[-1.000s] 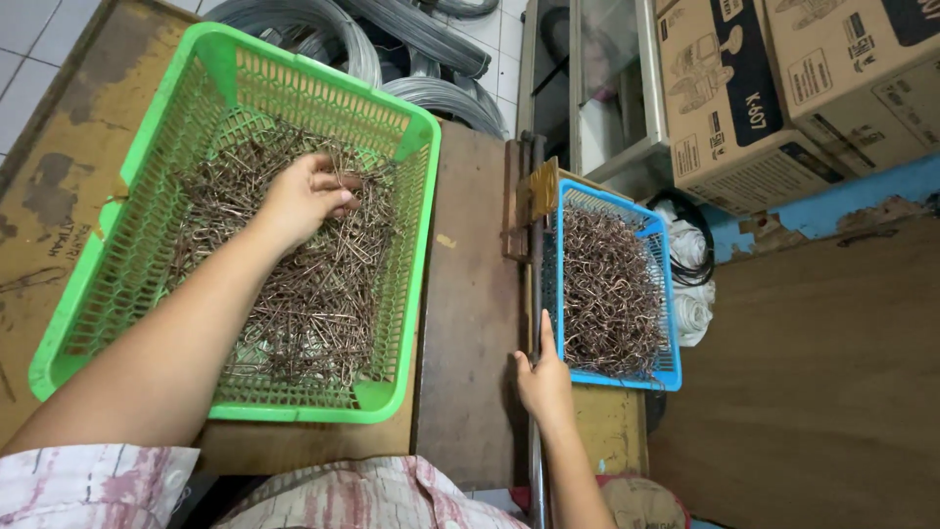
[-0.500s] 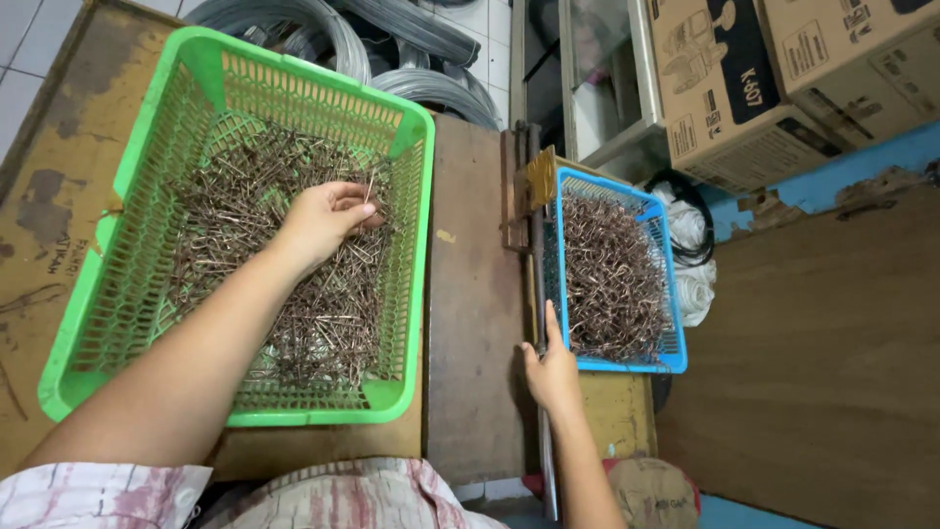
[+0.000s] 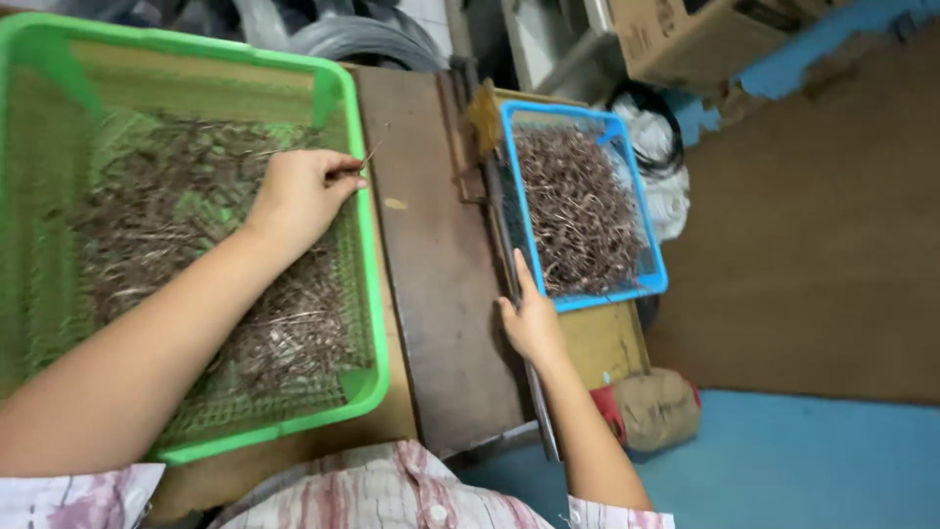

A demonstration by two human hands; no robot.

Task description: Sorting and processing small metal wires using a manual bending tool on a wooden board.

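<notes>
Left hand (image 3: 299,191) is held over the right side of the green basket (image 3: 343,88), fingers (image 3: 338,171) pinched shut on a thin wire piece (image 3: 370,157). The wire piece sticks out up and to the right from the fingertips, its free end just above the basket's right rim. The rest of the wire pieces (image 3: 176,245) lie loose as a heap on the basket floor, below and to the left of the hand; blur keeps single pieces from being told apart.

Right hand (image 3: 531,318) is laid flat on the wooden surface (image 3: 436,284), fingers stretched out and together, nothing gripped. The index finger points to the far side along a metal bar (image 3: 541,416) that runs near to far between the surface board and the blue basket (image 3: 648,279). The hand sits just beside the near left corner of the blue basket; whether it touches the rim cannot be told.

The blue basket is filled with a second heap of bent wire (image 3: 578,211), well apart from the left hand.

Coils of grey wire (image 3: 362,39) are seen at the far edge behind the green basket. A cardboard box (image 3: 685,39) stands far right. A brown sack (image 3: 656,407) lies on the floor, near right of the surface.
</notes>
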